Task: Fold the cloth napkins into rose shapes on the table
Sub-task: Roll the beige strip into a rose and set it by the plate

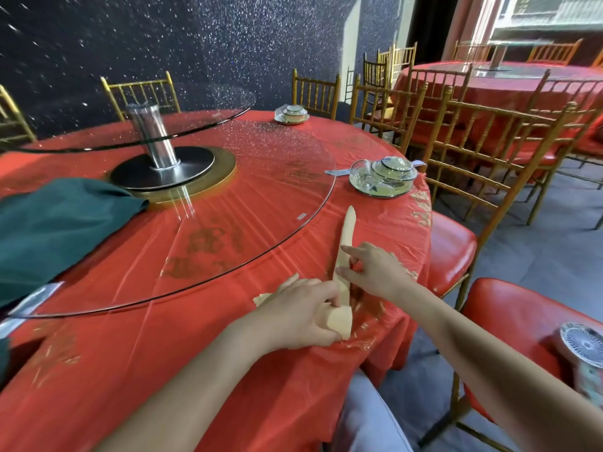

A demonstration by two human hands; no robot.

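Note:
A cream cloth napkin (pixel 346 230) lies rolled into a long thin strip on the red tablecloth (pixel 163 370), pointing away from me. My left hand (pixel 300 311) grips the near end of the strip, where it is coiled into a thick wad. Just beyond it, my right hand (pixel 372 272) pinches the strip with thumb and forefinger. A corner of the cream cloth shows to the left of my left hand.
A glass turntable (pixel 261 197) on a metal post fills the table's middle. A dark green cloth (pixel 55 223) lies at the left. Two stacked place settings (pixel 383 177) (pixel 291 114) sit near the far rim. Gold chairs with red seats (pixel 453 246) stand at the right, one seat holding a small fan (pixel 584 344).

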